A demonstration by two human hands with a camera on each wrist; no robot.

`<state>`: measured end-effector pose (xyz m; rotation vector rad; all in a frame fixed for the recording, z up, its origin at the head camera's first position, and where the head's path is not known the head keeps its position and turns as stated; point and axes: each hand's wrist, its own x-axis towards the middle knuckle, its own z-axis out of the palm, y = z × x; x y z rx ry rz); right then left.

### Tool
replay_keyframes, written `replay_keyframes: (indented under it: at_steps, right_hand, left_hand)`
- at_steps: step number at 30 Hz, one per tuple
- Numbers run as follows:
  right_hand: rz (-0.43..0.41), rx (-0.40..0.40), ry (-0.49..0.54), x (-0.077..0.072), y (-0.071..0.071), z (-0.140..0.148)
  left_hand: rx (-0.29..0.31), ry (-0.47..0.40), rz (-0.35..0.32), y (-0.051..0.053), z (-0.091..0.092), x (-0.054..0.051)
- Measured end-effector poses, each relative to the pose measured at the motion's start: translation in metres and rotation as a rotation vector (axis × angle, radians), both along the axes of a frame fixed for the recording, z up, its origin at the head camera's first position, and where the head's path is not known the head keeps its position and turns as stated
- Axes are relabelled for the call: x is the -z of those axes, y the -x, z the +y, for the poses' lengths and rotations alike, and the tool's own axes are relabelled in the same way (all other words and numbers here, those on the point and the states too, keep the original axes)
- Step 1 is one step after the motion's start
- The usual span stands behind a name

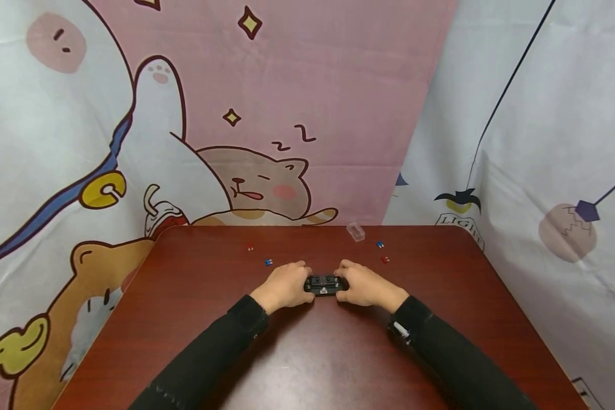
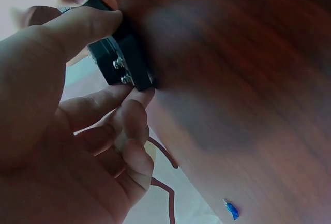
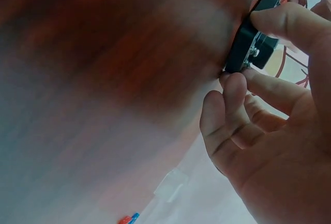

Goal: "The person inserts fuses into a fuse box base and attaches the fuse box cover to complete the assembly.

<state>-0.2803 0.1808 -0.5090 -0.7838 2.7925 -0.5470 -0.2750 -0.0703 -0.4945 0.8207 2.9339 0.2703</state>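
Note:
In the head view a small black terminal block [image 1: 323, 284] with a pale label is held between both hands above the wooden table. My left hand [image 1: 285, 286] grips its left end, thumb on the near side and fingertips on the far side. The right end is gripped the same way by my right hand [image 1: 367, 284]. Metal screws [image 2: 121, 71] show at the block's left end in the left wrist view. Similar screws [image 3: 253, 52] appear at its other end in the right wrist view. Fingers cover part of both ends.
Beyond the left hand lie small blue crimp terminals [image 1: 269, 262] and red ones [image 1: 250, 247]. Beyond the right hand are more blue [image 1: 380, 244] and red pieces [image 1: 385, 259]. A clear plastic box [image 1: 356, 232] sits at the table's [image 1: 297, 364] back edge, before a cartoon-printed curtain [image 1: 338, 85].

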Motion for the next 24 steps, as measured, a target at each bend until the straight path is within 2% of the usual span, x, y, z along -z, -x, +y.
replay_keyframes:
  at_steps: [11, 18, 24]
  right_hand:
    - [-0.009, -0.021, -0.052, -0.003, -0.009, 0.001]
    - [-0.010, -0.021, -0.062, -0.005, -0.013, -0.001]
    - [-0.028, -0.009, -0.063, -0.008, -0.014, -0.005]
  left_hand:
    - [0.009, -0.022, -0.018, -0.012, -0.002, 0.003]
    - [-0.042, -0.084, -0.051, -0.020, -0.003, 0.004]
    - [-0.071, -0.109, -0.081, -0.021, -0.002, 0.005]
